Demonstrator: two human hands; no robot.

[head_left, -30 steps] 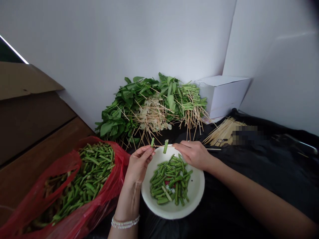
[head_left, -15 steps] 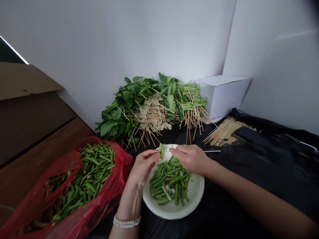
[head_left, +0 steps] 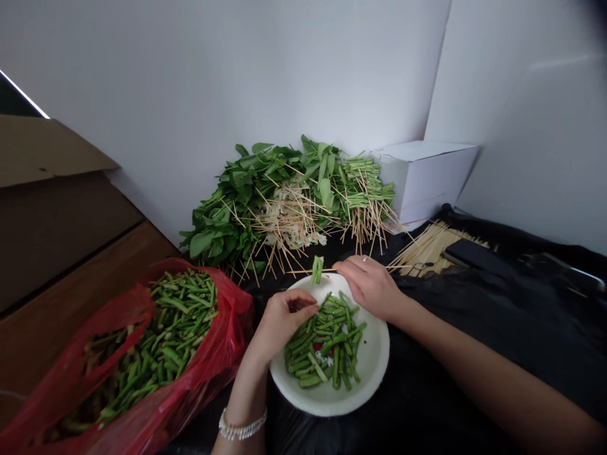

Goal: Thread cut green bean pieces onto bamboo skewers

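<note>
At the far left, a flap of brown corrugated cardboard point(head_left: 47, 151) tilts above a brown wooden surface point(head_left: 71, 278). Nearer, a crumpled red plastic bag point(head_left: 215, 297) lies open, full of cut green bean pieces point(head_left: 175, 322).

Just right of the bag, the person's left hand point(head_left: 284, 321) hangs over the near-left rim of a round white plate point(head_left: 372, 373), its fingers curled together. Whether they grip anything is hidden. A white beaded bracelet point(head_left: 241, 430) circles that wrist. The plate holds a loose heap of cut green beans point(head_left: 325, 347) with a few red bits among them, and it rests on a glossy black plastic sheet point(head_left: 474, 335).

The right hand point(head_left: 368, 287), wearing a thin silver ring point(head_left: 365, 258), is pinched closed on a thin bamboo skewer point(head_left: 298, 272) above the plate's far rim. The skewer runs roughly level, with a short cluster of green bean pieces point(head_left: 317, 270) threaded upright near its middle.

Beyond the plate, against a white wall point(head_left: 237, 76), lie finished skewers of leafy greens point(head_left: 222, 215), pale mushrooms point(head_left: 289, 221) and green stems point(head_left: 365, 186). Further right are a white cardboard box point(head_left: 422, 180), a bundle of loose bamboo skewers point(head_left: 427, 249) and a flat black rectangular object point(head_left: 467, 256).
</note>
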